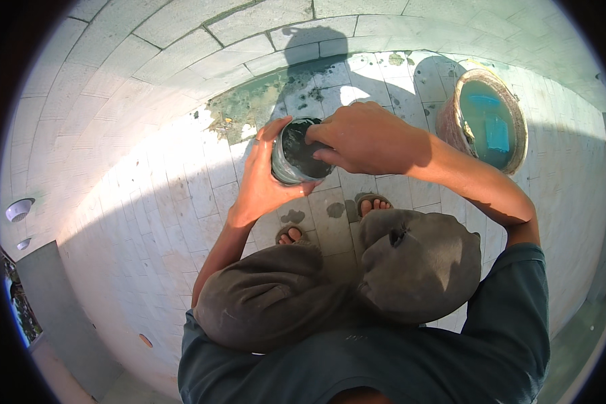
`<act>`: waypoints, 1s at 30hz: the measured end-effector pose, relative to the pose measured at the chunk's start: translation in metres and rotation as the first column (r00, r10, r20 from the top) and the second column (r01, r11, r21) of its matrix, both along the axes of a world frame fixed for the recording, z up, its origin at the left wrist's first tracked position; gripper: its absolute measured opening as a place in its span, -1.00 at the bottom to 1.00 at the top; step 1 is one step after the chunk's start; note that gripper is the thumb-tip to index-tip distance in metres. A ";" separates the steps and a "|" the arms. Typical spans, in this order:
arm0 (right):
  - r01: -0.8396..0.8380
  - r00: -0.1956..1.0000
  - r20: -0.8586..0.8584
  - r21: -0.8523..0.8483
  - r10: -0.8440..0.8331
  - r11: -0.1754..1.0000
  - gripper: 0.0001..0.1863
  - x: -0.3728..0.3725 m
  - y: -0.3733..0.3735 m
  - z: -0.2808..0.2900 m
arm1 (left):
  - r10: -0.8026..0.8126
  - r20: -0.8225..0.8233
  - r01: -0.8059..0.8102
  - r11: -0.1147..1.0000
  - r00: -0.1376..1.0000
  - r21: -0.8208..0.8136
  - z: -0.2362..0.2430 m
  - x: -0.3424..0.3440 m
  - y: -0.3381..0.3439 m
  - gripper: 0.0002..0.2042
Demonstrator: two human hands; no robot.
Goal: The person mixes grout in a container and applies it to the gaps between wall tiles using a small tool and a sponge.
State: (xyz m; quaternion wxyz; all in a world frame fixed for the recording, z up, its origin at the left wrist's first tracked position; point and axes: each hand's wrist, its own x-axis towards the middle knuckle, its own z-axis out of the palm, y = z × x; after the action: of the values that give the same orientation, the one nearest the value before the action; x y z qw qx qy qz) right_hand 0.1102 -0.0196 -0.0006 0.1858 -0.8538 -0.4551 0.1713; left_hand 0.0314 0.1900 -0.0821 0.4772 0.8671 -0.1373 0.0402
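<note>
My left hand (261, 176) is wrapped round a small cylindrical container (288, 169) smeared pale grey on its outside, with dark grey-green material (299, 149) inside. My right hand (369, 137) reaches over its rim from the right, fingers curled down into the opening; whatever they may grip is hidden. I am squatting, both knees below the container, my sandalled feet on the tiles.
A large worn bucket (518, 158) of cloudy water, with a bright blue object (497, 135) in it, stands at my right. A tiled wall (236, 34) curves across the top above a stained, tiled floor (222, 215). Round fittings (19, 210) sit at the left.
</note>
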 end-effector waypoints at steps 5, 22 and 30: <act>-0.084 0.947 -0.296 0.153 0.127 0.985 -0.76 0.014 -0.002 -0.011 | -0.012 0.004 0.012 0.999 1.000 0.044 0.004 0.001 -0.001 -0.01; 0.168 0.964 -0.250 0.309 -0.091 0.936 -0.73 0.011 -0.026 -0.031 | 0.004 -0.079 -0.010 0.997 0.997 -0.075 -0.012 0.000 0.002 -0.02; 0.074 0.953 -0.301 0.146 -0.027 0.987 -0.75 -0.003 -0.003 -0.027 | -0.082 0.032 0.078 0.990 0.996 0.117 0.000 0.000 -0.003 -0.01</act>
State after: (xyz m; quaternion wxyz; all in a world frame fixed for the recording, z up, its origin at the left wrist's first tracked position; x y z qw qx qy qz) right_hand 0.1074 -0.0226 -0.0277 0.3225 -0.8124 -0.4119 0.2575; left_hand 0.0310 0.1871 -0.0820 0.4247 0.8862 -0.1828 0.0288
